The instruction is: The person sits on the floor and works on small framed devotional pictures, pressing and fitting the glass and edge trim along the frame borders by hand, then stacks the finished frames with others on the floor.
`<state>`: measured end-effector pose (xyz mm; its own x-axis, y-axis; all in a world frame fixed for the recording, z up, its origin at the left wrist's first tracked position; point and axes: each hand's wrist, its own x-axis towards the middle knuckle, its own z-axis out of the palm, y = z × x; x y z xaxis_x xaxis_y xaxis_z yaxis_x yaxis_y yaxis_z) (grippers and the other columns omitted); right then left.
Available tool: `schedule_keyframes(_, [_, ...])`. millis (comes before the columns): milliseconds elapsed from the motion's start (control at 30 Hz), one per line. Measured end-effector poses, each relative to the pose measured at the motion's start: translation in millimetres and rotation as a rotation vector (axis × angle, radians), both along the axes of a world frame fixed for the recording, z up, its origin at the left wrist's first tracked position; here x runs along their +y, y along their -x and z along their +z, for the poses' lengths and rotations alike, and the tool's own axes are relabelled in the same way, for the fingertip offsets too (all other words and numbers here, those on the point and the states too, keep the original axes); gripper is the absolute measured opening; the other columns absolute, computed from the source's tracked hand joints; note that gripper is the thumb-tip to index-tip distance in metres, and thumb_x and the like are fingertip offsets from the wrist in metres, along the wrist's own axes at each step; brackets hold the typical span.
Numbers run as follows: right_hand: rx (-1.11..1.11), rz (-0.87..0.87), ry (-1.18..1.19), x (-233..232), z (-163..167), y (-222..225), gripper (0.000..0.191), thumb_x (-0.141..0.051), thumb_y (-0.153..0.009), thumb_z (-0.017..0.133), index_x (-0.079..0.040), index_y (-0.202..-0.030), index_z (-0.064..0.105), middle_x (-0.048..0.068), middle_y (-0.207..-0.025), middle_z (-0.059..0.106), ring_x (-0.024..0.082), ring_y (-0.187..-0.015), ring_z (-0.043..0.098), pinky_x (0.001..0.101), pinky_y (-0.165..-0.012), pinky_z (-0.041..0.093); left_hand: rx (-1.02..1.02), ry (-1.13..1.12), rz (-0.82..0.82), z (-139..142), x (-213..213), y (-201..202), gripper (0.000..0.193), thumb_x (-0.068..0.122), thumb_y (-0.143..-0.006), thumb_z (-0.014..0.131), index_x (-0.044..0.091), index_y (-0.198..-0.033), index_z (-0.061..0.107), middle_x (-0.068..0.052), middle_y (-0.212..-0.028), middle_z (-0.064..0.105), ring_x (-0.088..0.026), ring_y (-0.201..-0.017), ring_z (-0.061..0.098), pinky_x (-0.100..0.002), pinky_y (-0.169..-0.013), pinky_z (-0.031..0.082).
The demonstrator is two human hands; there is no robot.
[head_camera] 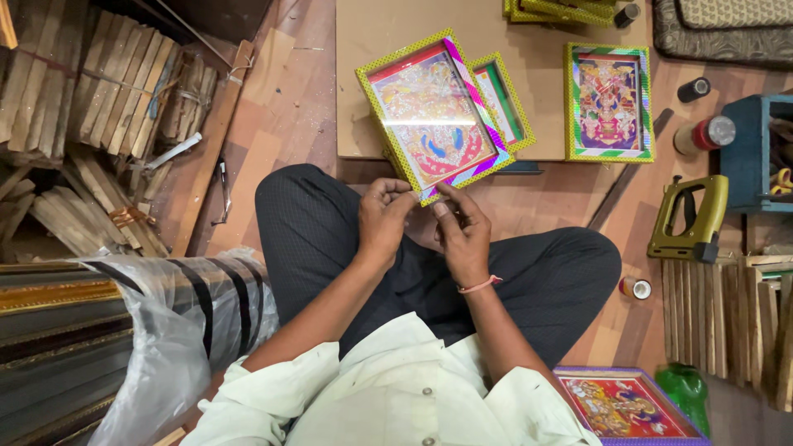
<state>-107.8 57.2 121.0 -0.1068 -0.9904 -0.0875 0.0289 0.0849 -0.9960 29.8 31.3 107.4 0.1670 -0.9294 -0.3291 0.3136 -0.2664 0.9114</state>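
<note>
I sit cross-legged on the floor and hold a framed picture [434, 116] tilted up over my knees. Its border is yellow-green with a shiny striped strip along the right side, and the glass glares in the middle. My left hand [382, 221] pinches the frame's near bottom edge. My right hand [462, 233], with a pink band on the wrist, has its fingertips on the same bottom corner. A second, smaller frame [505, 99] with a green inside lies just behind the held one on a brown board [388, 33].
Another framed picture [609, 102] lies on the board's right. A green staple gun [690, 219], thread spools [704, 134], a small tape roll [636, 287] and wooden strips [727, 322] sit at right. Wood bundles [107, 91] and plastic-wrapped mouldings [99, 330] fill the left. A red picture [624, 409] lies near my right side.
</note>
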Motion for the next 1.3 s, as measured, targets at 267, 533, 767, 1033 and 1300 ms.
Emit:
schedule_keyframes(267, [0.043, -0.002, 0.030, 1, 6, -2, 0.033, -0.005, -0.098, 0.065, -0.002, -0.131, 0.067, -0.001, -0.087, 0.065, 0.003, -0.062, 0.052, 0.0202, -0.053, 0.043, 0.021, -0.037, -0.002, 0, -1, 0, 0.022, 0.012, -0.085, 0.073, 0.000, -0.102, 0.065, -0.001, -0.079, 0.067, -0.006, -0.067, 0.060, -0.022, -0.056, 0.045])
schedule_keyframes(533, [0.242, -0.065, 0.077, 5, 12, -7, 0.029, -0.007, -0.097, 0.066, -0.003, -0.125, 0.070, -0.002, -0.088, 0.067, 0.003, -0.066, 0.052, 0.0198, -0.055, 0.042, 0.212, -0.083, 0.004, -20, -4, 1, 0.020, 0.012, -0.087, 0.070, 0.001, -0.102, 0.063, -0.004, -0.082, 0.069, -0.009, -0.066, 0.062, -0.023, -0.056, 0.047])
schedule_keyframes(767, [0.148, -0.227, 0.057, 4, 6, 4, 0.025, -0.007, -0.096, 0.067, -0.002, -0.120, 0.071, 0.000, -0.083, 0.064, 0.005, -0.063, 0.054, 0.0215, -0.052, 0.045, 0.345, -0.117, -0.014, -14, -15, -5, 0.016, 0.018, -0.091, 0.062, 0.006, -0.101, 0.063, -0.005, -0.080, 0.067, -0.011, -0.058, 0.060, -0.024, -0.047, 0.044])
schedule_keyframes(1033, [0.152, -0.726, 0.153, -78, -50, 101, 0.028, -0.004, -0.097, 0.063, -0.002, -0.125, 0.065, 0.002, -0.093, 0.065, 0.007, -0.069, 0.057, 0.0221, -0.056, 0.048, 0.034, 0.042, 0.148, 2, -56, -39, 0.027, 0.031, -0.093, 0.071, 0.006, -0.102, 0.062, 0.001, -0.079, 0.060, -0.008, -0.057, 0.054, -0.024, -0.044, 0.040])
schedule_keyframes(1300, [0.780, -0.844, 0.193, -99, -84, 113, 0.024, -0.004, -0.082, 0.079, 0.001, -0.105, 0.076, 0.010, -0.098, 0.070, 0.019, -0.087, 0.065, 0.0342, -0.080, 0.053, -0.339, 0.135, 0.075, 19, -140, -74, 0.057, 0.036, -0.087, 0.075, 0.000, -0.130, 0.063, -0.004, -0.090, 0.066, -0.011, -0.069, 0.062, -0.028, -0.053, 0.051])
